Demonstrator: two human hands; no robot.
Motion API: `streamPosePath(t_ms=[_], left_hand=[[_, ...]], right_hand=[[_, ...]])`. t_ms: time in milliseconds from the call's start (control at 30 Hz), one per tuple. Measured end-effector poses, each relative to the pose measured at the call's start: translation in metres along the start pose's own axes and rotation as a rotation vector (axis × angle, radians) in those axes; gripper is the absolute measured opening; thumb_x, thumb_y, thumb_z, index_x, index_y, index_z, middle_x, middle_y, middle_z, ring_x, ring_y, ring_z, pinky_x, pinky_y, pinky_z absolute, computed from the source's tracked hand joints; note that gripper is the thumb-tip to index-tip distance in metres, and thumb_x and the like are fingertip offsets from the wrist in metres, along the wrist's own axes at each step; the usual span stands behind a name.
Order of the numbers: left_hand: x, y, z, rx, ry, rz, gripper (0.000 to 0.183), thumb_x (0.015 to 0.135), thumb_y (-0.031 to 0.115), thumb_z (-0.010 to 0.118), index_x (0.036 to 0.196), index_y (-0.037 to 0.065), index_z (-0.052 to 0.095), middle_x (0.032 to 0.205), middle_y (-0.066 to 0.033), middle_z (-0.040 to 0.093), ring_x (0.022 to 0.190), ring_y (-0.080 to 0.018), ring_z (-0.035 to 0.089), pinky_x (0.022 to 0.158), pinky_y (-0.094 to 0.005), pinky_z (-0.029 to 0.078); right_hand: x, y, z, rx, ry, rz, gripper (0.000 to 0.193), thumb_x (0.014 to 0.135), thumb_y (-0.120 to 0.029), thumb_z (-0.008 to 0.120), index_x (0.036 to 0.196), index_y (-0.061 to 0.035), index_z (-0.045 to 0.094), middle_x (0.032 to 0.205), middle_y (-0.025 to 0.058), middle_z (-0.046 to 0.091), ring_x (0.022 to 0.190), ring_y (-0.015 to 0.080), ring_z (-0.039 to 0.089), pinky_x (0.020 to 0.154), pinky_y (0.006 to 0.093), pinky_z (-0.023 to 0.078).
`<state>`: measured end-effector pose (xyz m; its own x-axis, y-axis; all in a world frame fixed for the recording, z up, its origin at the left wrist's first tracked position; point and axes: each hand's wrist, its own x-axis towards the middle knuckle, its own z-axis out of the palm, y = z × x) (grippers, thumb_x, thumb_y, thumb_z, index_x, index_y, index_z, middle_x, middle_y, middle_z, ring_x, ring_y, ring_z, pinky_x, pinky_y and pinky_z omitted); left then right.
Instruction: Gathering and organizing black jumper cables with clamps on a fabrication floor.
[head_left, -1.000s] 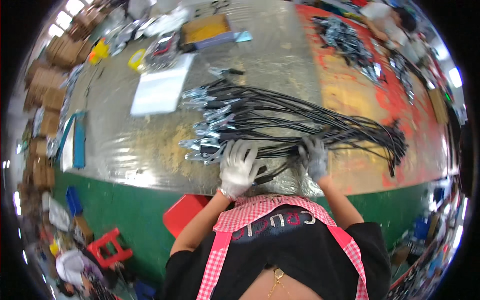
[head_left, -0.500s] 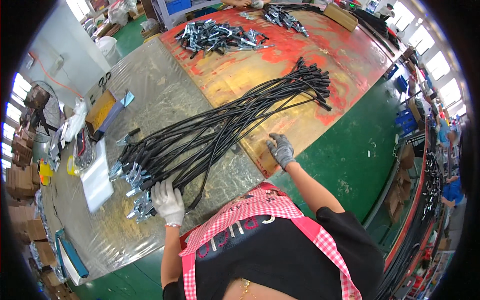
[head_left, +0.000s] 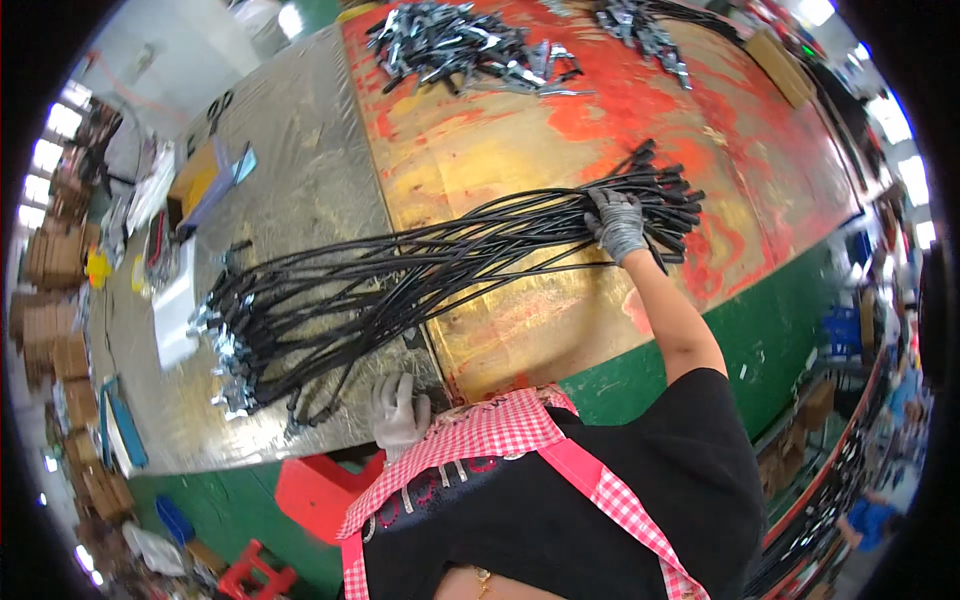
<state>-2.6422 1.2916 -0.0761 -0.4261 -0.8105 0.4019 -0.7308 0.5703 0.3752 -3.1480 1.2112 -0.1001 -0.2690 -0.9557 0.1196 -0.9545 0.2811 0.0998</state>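
A long bundle of black cables (head_left: pixel 420 270) lies across the table, metal fittings at its left end (head_left: pixel 225 345) and black ends at its right. My right hand (head_left: pixel 617 224), in a grey glove, reaches out and rests on the bundle near its right end, fingers curled over the cables. My left hand (head_left: pixel 398 408), in a white glove, is at the table's near edge by my pink checked apron, fingers apart, holding nothing.
The table (head_left: pixel 300 180) is silver on the left, worn red and yellow on the right. A heap of metal parts (head_left: pixel 470 45) lies at the far side. A white sheet (head_left: pixel 175 305), a yellow box (head_left: pixel 195 180), red stools (head_left: pixel 315 490) and cardboard boxes (head_left: pixel 50 330) are to the left.
My right hand has reached from the table's near edge out onto the right end of the cable bundle. My left hand has come off the cables and drawn back toward my apron.
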Motion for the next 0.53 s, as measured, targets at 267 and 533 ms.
streamPosePath(t_ms=[267, 533], left_hand=[[-0.037, 0.034, -0.009, 0.31, -0.115, -0.429, 0.04, 0.075, 0.018, 0.067, 0.112, 0.004, 0.061, 0.115, -0.0207, 0.058, 0.102, -0.0399, 0.057, 0.086, -0.0475, 0.048], [-0.041, 0.044, 0.002, 0.314, -0.265, -0.766, 0.048, 0.075, 0.026, 0.068, 0.119, 0.01, 0.058, 0.129, -0.0178, 0.052, 0.113, -0.0389, 0.053, 0.095, -0.045, 0.043]], right_hand=[[0.011, 0.053, 0.013, 0.078, -0.095, -0.109, 0.058, 0.08, -0.04, 0.067, 0.131, -0.0184, 0.05, 0.116, 0.0134, 0.061, 0.112, 0.0308, 0.057, 0.096, 0.0489, 0.04], [0.138, 0.065, -0.077, -0.099, -0.188, -0.276, 0.064, 0.067, -0.032, 0.079, 0.126, -0.0235, 0.054, 0.106, 0.0131, 0.063, 0.102, 0.0312, 0.061, 0.075, 0.0443, 0.052]])
